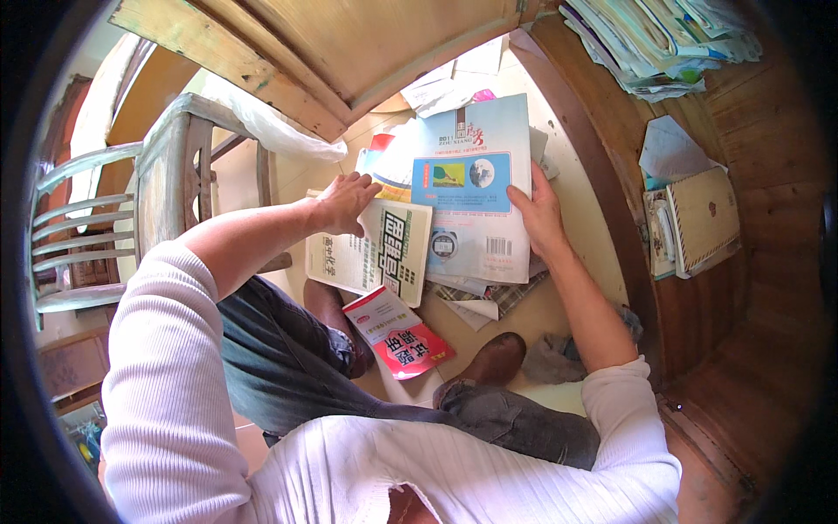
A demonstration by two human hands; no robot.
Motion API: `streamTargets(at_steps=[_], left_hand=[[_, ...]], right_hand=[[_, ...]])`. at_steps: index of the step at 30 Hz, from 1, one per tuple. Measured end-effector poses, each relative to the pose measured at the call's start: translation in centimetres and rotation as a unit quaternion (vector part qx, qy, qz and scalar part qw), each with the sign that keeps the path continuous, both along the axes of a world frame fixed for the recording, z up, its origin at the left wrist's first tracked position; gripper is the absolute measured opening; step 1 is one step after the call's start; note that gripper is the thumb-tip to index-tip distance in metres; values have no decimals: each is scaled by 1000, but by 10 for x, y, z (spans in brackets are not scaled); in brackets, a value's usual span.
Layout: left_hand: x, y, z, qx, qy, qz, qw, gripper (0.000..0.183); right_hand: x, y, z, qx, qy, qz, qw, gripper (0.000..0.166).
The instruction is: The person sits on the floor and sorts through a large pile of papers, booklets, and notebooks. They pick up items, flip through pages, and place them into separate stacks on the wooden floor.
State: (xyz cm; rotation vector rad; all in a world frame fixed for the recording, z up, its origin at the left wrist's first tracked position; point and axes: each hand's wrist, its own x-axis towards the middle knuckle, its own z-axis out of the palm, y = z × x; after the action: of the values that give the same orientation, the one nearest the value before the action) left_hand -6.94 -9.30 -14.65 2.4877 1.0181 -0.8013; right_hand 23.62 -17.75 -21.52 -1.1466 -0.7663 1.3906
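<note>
My right hand (542, 213) grips the right edge of a pale blue booklet (481, 242), thumb on its cover. The booklet is tilted above papers on the floor. Over the top of a cream-coloured book (366, 252) reaches my left hand (346, 202), fingers bent and spread; whether it touches the book is unclear. A red and white book (399, 337) lies below the cream one, between my feet. Part of a blue, red and yellow printed item (393, 177) shows behind the booklet. Checked material and a curled white sheet (474, 313) lie beneath the booklet.
A wooden chair (190, 157) stands at left, beside a white plastic bag (288, 134). A wooden door panel (393, 46) juts in above. On the wooden shelf at right are a stack of papers (661, 49) and envelopes (706, 219). A grey cloth (556, 357) lies by my right foot.
</note>
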Motion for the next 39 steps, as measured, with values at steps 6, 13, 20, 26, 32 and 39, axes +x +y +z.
streamTargets(at_steps=[6,13,20,26,32,39], left_hand=[[-6,11,-1,-101,-59,54,992,71],[-7,8,-3,-110,-90,41,989,56],[19,2,50,-257,-28,4,966,43],[46,26,121,-396,-223,200,868,37],[61,30,73,-481,-422,371,673,39],[84,28,-65,-112,-289,404,861,59]], right_hand=[[5,-3,-13,-31,24,-34,999,57],[17,-4,-25,-85,12,-26,996,57],[19,-11,-37,-94,9,-28,995,51],[24,-12,-37,-108,31,-25,993,49],[27,-20,-72,-52,112,-23,992,42],[8,-27,-44,-160,244,-50,955,50]])
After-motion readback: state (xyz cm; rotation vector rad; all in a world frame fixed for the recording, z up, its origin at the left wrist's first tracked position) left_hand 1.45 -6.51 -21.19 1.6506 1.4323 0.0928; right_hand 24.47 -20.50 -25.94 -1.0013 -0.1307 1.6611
